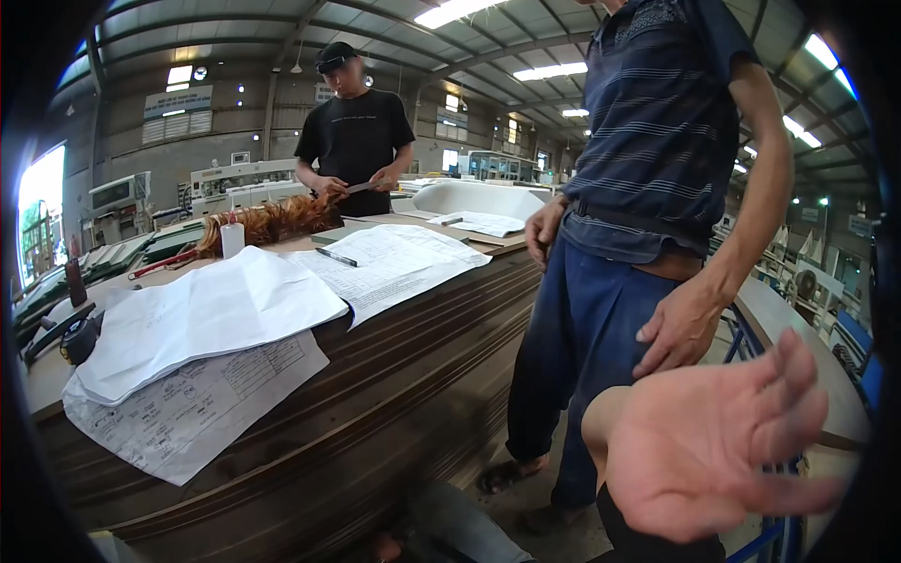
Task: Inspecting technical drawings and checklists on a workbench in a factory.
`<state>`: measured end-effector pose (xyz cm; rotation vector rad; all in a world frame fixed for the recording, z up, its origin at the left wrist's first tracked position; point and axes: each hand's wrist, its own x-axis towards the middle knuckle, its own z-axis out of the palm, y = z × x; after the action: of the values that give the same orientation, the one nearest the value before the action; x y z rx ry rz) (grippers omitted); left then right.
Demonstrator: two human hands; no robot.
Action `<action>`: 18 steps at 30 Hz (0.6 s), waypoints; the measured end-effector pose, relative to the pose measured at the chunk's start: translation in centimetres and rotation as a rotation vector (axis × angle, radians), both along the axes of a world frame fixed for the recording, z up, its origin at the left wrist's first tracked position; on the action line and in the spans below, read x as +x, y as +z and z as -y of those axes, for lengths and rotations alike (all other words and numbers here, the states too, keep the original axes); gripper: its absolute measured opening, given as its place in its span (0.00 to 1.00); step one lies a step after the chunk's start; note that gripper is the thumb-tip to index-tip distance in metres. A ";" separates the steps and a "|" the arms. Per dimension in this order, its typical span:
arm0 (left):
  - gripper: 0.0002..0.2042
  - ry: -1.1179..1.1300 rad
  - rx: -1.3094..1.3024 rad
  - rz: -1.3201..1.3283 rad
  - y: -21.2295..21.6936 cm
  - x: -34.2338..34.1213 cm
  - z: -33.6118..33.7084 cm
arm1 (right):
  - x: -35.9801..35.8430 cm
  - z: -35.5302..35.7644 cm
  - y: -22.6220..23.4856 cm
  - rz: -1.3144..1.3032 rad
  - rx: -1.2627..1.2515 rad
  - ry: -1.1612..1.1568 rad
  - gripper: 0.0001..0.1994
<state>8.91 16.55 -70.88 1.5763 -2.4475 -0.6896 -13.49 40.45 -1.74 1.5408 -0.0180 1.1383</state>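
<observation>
Right hand (699, 446) shows its grip wide and empty, while the paper sheets (211, 305) (judged light, limp, easily creased) are best held by opposite edges.

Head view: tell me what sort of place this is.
Most likely a factory or workshop: strip lights hang under a high metal-framed roof, what looks like a large pale machine stands in the background, and printed drawings lie on a stack of brown boards.

This is looking like a factory workshop tbh: steel beams (511, 53) are spanning the high roof (375, 30), strip lights (549, 71) are glowing, big machines (246, 176) are standing at the back.
</observation>
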 end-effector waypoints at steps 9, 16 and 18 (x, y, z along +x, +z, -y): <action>0.22 -0.028 -0.009 0.019 -0.3 -0.8 0.2 | -0.9 0.6 -0.2 -0.044 -0.215 -0.062 0.31; 0.21 -0.039 -0.007 0.039 -0.9 -1.2 0.1 | -1.9 5.2 4.1 -0.046 -0.073 0.110 0.27; 0.20 -0.035 0.004 0.046 -1.7 -1.2 -0.2 | -2.4 6.3 4.5 -0.029 0.540 0.398 0.22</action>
<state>7.74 16.71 -72.58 1.5714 -2.5139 -0.6717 -15.88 34.11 2.74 2.1032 0.0022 1.5058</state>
